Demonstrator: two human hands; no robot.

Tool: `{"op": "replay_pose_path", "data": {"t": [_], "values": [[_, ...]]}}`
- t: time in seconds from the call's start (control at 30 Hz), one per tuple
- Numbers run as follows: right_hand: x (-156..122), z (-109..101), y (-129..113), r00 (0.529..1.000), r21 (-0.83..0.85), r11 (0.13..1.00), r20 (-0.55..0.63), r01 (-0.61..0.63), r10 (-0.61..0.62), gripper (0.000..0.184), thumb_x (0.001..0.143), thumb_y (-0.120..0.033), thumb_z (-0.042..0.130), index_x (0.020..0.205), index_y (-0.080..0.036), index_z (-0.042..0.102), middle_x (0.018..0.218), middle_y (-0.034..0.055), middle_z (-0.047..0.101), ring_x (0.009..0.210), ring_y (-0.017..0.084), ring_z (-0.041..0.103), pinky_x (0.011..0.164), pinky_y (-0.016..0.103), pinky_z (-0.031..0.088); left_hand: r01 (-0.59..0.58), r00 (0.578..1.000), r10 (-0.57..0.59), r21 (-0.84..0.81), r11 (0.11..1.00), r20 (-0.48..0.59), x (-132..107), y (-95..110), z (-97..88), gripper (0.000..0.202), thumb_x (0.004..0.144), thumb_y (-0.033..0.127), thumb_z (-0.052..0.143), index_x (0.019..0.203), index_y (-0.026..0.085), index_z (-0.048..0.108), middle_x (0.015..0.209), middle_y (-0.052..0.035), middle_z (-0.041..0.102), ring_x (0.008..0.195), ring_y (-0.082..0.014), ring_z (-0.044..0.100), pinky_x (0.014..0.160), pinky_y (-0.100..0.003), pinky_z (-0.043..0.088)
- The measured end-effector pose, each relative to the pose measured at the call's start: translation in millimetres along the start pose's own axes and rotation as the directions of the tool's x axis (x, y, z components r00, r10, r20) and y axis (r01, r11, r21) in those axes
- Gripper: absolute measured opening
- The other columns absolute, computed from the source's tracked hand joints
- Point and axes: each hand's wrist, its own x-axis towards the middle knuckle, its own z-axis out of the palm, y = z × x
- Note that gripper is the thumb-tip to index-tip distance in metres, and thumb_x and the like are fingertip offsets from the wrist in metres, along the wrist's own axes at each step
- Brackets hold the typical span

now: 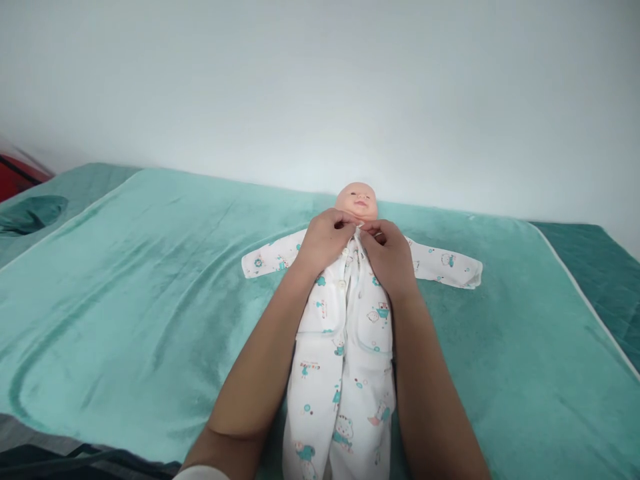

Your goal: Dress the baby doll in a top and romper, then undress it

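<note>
A baby doll lies on its back on a teal blanket, dressed in a white printed romper with its sleeves spread sideways. My left hand and my right hand meet at the romper's neckline just under the doll's chin. Both hands have their fingers pinched closed on the two front edges of the romper at the collar. My forearms run down both sides of the doll's body.
The blanket covers a bed against a plain white wall. A darker green cover shows at the right edge and a dark green fold at the far left. Something red sits at the left border.
</note>
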Motion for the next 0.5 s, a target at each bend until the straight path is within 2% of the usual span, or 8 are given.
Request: {"op": "replay_pose_path", "data": {"t": [0.17, 0.5], "values": [[-0.2, 0.5, 1.5, 0.999, -0.011, 0.999, -0.008, 0.043, -0.043, 0.014, 0.084, -0.029, 0.057, 0.086, -0.023, 0.070, 0.094, 0.0018, 0.067, 0.078, 0.017, 0.058, 0.079, 0.033, 0.045, -0.022, 1.000, 0.022, 0.029, 0.999, 0.010, -0.1, 1.2, 0.2, 0.017, 0.086, 0.034, 0.063, 0.084, 0.021, 0.074, 0.095, -0.0037, 0.074, 0.090, -0.0190, 0.065, 0.083, -0.031, 0.049], [-1.8, 1.6, -1.5, 0.998, -0.035, 0.998, -0.030, 0.045, -0.046, 0.020, 0.080, -0.025, 0.054, 0.080, -0.023, 0.073, 0.084, 0.0007, 0.070, 0.078, 0.019, 0.060, 0.078, 0.034, 0.046, 0.007, 1.000, -0.007, -0.007, 1.000, -0.001, 5.2, -6.6, 1.9, 0.014, 0.079, 0.028, 0.064, 0.084, 0.020, 0.073, 0.076, -0.0004, 0.065, 0.071, -0.0140, 0.055, 0.066, -0.027, 0.040]]}}
